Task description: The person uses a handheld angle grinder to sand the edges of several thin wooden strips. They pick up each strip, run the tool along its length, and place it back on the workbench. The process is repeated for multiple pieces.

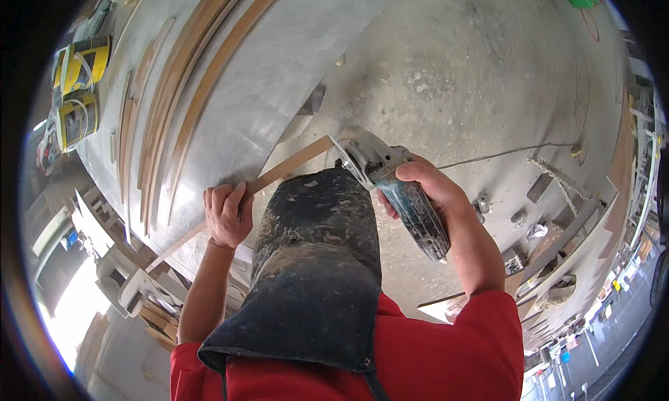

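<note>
My right hand [431,183] is wrapped round the teal and black body of an angle grinder [412,209]. The grinder's metal head and guard [360,157] meet the far end of a narrow brown strip [291,165]. That strip slants from the table's edge out over the floor, and my left hand [229,213] grips it partway along, with fingers over its top. The strip's near part runs on past my wrist to the lower left. Just below the grinder head lies my dusty dark apron [313,261]. The grinder's disc is mostly hidden by the guard.
Several long brown strips [182,73] lie on the pale table [279,59] to the left. Yellow and black buckets [78,119] stand beyond it. A cord [502,152] crosses the dusty floor [481,94]. Scrap pieces [550,227] and boards lie at the right.
</note>
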`<state>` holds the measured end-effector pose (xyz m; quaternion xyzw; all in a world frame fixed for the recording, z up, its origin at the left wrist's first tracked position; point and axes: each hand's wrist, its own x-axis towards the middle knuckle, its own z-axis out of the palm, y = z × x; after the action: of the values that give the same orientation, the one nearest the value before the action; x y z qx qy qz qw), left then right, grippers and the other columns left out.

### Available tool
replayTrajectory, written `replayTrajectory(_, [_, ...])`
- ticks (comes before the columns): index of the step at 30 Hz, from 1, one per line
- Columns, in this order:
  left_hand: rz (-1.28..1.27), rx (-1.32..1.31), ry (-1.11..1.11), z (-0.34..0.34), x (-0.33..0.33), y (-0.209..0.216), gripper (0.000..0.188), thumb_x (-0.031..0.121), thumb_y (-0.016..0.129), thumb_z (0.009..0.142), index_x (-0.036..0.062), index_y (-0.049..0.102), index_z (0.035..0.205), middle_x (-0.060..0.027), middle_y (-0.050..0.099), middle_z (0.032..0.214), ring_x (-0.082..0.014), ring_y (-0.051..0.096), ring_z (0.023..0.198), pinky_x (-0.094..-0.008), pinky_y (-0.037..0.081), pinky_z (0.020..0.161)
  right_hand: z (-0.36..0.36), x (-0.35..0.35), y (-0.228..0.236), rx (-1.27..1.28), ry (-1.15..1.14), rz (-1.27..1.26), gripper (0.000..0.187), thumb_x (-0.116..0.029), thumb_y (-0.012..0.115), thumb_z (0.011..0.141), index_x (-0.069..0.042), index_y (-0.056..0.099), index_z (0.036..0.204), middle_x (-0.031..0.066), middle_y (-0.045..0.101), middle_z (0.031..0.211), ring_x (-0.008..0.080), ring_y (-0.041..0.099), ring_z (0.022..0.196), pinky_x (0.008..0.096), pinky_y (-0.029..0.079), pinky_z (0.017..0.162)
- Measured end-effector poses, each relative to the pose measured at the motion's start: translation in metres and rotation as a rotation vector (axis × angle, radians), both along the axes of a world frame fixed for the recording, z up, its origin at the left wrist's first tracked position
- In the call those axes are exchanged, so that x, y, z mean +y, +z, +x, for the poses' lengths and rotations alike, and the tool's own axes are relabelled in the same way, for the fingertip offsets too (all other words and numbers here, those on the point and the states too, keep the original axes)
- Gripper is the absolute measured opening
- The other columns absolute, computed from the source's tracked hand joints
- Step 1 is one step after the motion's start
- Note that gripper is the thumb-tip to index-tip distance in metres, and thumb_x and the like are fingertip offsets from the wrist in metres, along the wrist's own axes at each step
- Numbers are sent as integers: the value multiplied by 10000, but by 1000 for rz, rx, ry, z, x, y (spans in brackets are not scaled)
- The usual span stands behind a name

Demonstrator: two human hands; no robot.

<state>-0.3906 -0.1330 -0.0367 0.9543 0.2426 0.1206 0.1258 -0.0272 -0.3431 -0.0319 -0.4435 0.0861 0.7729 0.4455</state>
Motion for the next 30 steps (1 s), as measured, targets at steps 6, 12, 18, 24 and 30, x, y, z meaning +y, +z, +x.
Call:
replayTrajectory(6, [-18,-9,5,2,2,-1,428,90,822,800,92,686,1205,-103,594,1019,-323,579,889,-465,467,814,6,-8,-17,83,36,14,513,-300,706,883,-33,564,1297,185,708,922,257,715,696,391,615,640])
replayTrajectory(12, [-48,63,27,-4,-6,-4,451,128,826,812,87,684,1238,-113,616,1043,-341,591,944,-473,479,854,-17,-1,-32,-40,21,-180,505,-392,705,929,-26,594,1258,174,710,864,265,710,668,385,611,612])
replayTrajectory(18, [-182,239,201,-74,6,41,486,168,774,878,90,620,1332,-148,629,1223,-373,592,1135,-502,479,986,-35,-38,-80,-9,-232,-283,549,-551,644,937,-25,665,1091,154,707,801,279,701,619,408,608,576])
replayTrajectory(24, [-204,504,406,-230,29,48,361,83,698,865,65,646,1221,-151,619,1185,-373,576,1169,-499,483,1034,-56,-49,-55,-170,-371,-227,609,-662,619,900,-64,640,1014,113,681,755,260,673,598,392,593,562])
replayTrajectory(30, [-411,334,246,-220,48,64,148,30,633,758,39,699,889,-127,621,939,-346,626,957,-450,545,854,-99,-42,-19,-325,-527,-208,628,-696,580,907,-82,646,1019,100,677,777,247,671,622,385,580,560])
